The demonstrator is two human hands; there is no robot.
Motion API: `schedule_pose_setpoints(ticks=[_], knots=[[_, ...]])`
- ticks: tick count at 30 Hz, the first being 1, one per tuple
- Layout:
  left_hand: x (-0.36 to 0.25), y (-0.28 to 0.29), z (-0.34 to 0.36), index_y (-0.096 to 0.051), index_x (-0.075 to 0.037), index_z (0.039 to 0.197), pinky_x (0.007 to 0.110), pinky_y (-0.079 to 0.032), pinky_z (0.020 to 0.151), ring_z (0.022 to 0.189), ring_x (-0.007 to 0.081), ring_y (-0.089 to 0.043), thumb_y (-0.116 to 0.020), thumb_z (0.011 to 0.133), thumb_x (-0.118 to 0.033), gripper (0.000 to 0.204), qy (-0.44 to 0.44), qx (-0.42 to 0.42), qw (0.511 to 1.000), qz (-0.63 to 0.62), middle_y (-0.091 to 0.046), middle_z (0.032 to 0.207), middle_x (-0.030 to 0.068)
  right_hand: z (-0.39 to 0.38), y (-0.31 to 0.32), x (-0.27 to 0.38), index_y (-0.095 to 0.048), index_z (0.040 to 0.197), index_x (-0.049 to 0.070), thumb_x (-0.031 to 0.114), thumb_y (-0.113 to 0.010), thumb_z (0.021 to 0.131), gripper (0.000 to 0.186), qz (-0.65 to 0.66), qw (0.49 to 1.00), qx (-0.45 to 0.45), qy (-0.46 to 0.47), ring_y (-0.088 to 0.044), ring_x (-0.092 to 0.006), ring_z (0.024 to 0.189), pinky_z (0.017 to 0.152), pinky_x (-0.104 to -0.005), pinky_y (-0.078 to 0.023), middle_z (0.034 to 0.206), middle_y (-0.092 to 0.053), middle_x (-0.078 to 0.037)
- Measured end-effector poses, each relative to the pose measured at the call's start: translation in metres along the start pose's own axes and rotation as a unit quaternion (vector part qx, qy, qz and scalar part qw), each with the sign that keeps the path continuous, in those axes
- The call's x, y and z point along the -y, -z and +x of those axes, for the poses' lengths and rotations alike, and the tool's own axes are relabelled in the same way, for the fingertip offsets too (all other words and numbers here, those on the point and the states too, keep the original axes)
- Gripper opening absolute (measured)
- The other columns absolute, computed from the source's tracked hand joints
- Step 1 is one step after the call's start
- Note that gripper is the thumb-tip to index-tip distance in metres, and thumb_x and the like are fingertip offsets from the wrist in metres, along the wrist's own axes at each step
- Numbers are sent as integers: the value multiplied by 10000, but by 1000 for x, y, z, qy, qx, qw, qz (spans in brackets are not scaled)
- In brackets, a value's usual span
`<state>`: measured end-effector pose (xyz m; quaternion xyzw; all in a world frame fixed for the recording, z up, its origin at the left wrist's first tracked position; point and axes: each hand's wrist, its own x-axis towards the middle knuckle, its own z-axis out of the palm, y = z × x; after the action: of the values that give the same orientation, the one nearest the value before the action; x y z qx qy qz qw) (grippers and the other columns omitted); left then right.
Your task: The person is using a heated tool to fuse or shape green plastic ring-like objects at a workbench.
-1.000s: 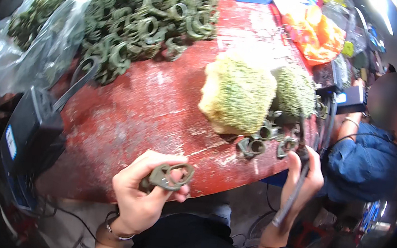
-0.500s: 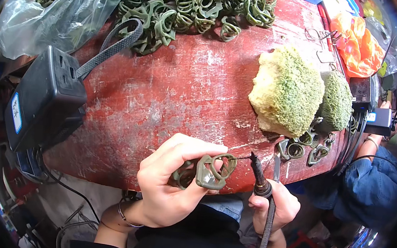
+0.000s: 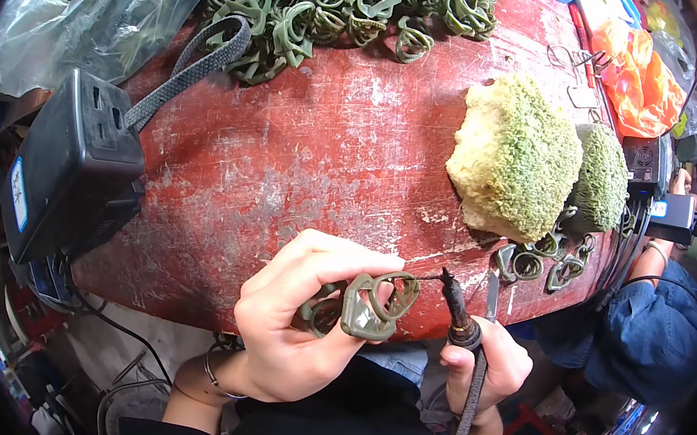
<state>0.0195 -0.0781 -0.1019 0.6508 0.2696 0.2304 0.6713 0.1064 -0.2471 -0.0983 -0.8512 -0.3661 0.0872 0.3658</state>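
Observation:
Near the table's front edge, my left hand (image 3: 295,322) pinches a dark green, wax-like piece with ring-shaped loops (image 3: 368,313). More of the green piece shows between the fingers and thumb. In my right hand (image 3: 494,369) is a soldering iron (image 3: 460,327) with a blackened body, a brass-coloured collar and a grey sleeved cord. Its thin tip points left and meets or nearly meets the loop's upper right rim; contact is unclear. A narrow metal blade (image 3: 492,296) also sticks up from the right hand; its handle is hidden in the grip.
A crumbly yellow-green block (image 3: 520,159) and a smaller green block (image 3: 601,176) stand right of centre, several green loops (image 3: 522,264) below. Green looped pieces (image 3: 354,1) pile up at the back. A black box with a strap (image 3: 78,164) stands left. Another person's blue sleeve (image 3: 660,327) is at right.
The view has shifted slightly, so the table's things sit a little differently in it. Both hands keep their grips, and the iron's tip stays by the green loop.

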Motion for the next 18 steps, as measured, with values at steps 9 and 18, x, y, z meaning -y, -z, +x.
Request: schedule_pose_setpoints(ticks=[9,18], knots=[[0,0,-1,-625,21,927,271,-476,681,760,200,-596,-659,686,40,244,6,-3,1000,-3,-606,855,129,1,1,1,-587,788,-12,327,-723,709,373,-17,1000,6,4,-543,-197,473,445,-268,-433,581,-543,-64],[2,2,1,-592,45,932,192,-512,458,651,117,-578,-597,817,-37,141,-28,26,999,11,-523,895,121,1,0,2,-587,789,-16,332,-717,715,379,-3,1000,6,-7,-548,-201,481,450,-270,-433,582,-541,-70]])
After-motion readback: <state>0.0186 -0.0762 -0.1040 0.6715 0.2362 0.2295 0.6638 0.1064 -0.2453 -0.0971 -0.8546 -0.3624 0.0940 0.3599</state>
